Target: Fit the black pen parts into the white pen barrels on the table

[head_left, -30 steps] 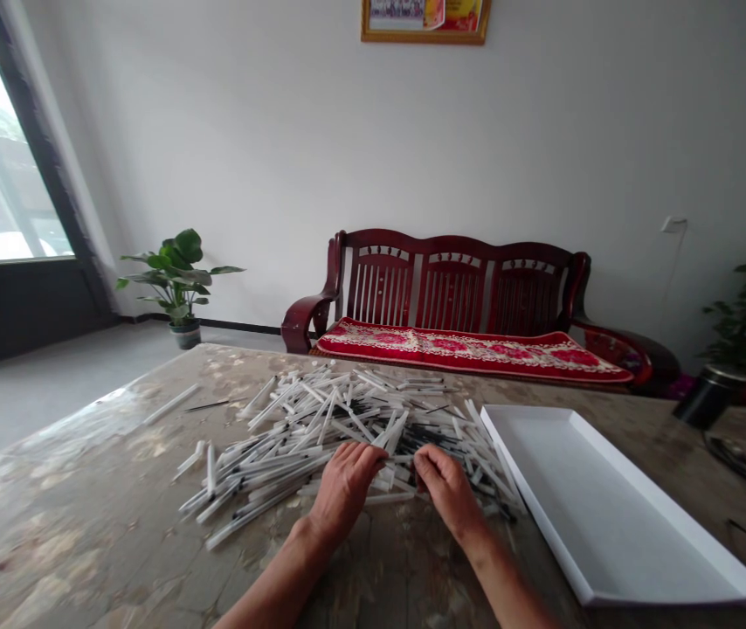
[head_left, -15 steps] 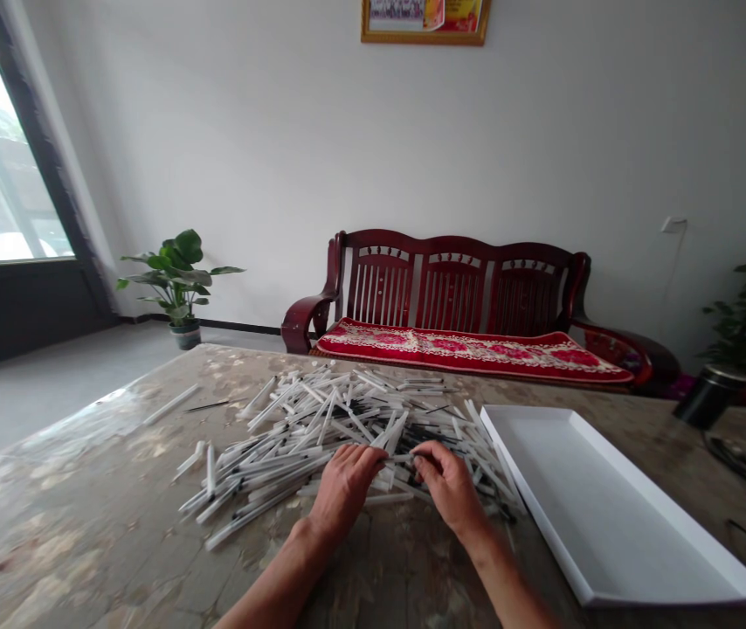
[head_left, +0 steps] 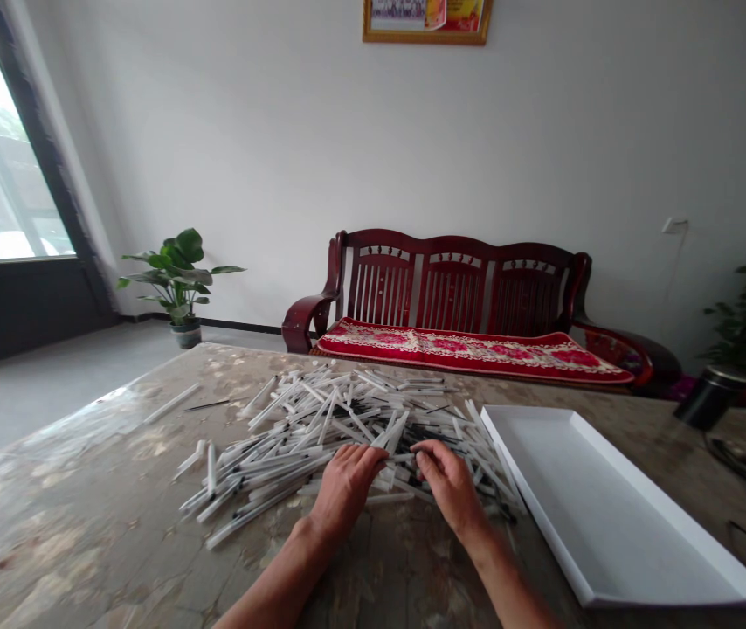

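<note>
Between my two hands a slim whitish pen is held level, just above a heap of pen parts. My left hand pinches its left end between thumb and fingers. At its right end the fingertips of my right hand are closed on it, hiding the tip. The heap of pen parts has white, translucent barrels and black pieces lying across one another, spread in front of and around both hands. Some thin dark refills lie loose to the left.
A shallow white tray stands right of the heap on the patterned tabletop. Farther right are a black canister and dark cables. Behind the table stands a red wooden bench, with a potted plant to the left.
Almost nothing differs. Both hands stay in place on the pen, with only a slight shift of the right fingers.
</note>
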`<state>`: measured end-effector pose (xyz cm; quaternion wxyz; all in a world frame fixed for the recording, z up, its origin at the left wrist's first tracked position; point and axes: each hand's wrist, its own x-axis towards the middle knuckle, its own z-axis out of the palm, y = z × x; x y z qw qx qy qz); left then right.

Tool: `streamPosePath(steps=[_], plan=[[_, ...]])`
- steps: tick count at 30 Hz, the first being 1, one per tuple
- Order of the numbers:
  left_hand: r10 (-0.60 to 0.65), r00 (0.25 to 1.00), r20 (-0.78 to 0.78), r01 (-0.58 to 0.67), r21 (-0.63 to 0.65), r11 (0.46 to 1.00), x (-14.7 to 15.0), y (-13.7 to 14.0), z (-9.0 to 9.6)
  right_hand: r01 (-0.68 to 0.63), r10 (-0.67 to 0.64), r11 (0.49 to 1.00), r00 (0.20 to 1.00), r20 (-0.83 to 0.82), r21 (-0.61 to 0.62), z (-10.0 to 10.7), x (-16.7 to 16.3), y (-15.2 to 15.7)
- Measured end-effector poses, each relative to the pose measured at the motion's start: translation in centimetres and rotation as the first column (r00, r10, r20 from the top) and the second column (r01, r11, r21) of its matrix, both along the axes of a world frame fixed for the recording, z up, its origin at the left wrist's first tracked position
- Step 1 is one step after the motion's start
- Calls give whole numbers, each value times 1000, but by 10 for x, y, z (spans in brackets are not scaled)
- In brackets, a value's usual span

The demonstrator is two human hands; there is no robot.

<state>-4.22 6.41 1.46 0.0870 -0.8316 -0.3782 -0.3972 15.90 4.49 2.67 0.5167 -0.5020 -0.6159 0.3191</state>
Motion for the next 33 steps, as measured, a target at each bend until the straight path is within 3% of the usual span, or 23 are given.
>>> streamPosePath(steps=[5, 9, 14, 20, 26, 33], plan=[[-12, 1000, -5, 12, -3, 1000, 1, 0, 0, 31, -32, 999, 996, 88, 6, -1, 2, 1], [5, 1000, -5, -5, -4, 1000, 1, 0, 0, -5, 3, 998, 999, 40, 62, 1, 2, 1], [-17, 1000, -3, 17, 11, 1000, 2, 0, 0, 22, -19, 999, 998, 67, -41, -3, 1, 2], [-7, 1000, 8, 7, 9, 1000, 3, 1, -3, 4, -4, 1000, 1000, -8, -10, -1, 1, 3], [-12, 1000, 6, 12, 9, 1000, 4, 1, -2, 0, -4, 991, 1000, -26, -137, 2, -1, 0], [17, 998, 62, -14, -53, 998, 0, 2, -2, 20, -31, 988, 997, -70, -152, -1, 9, 8]])
